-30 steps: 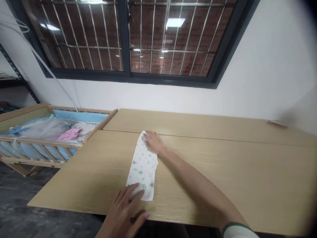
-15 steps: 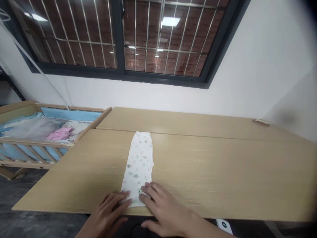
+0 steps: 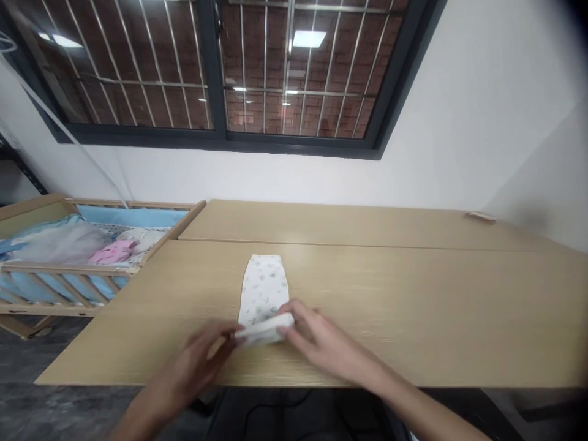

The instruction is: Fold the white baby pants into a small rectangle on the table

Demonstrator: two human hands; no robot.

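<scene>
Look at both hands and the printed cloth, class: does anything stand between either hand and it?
Nothing visible does. The left hand and right hand grip opposite ends of the raised near part of the printed cloth. The crib stands off to the left, outside that space.

Count: 1 left hand (image 3: pixel 195 355), 1 right hand (image 3: pixel 324 343), 1 printed white garment (image 3: pixel 264 288).
Table panels (image 3: pixel 413 318), 2; flat object (image 3: pixel 480 217), 1, at rear edge, right; wooden crib (image 3: pixel 68 268), 1, at left edge; pink cloth (image 3: pixel 113 252), 1; window (image 3: pixel 298 144), 1.
</scene>
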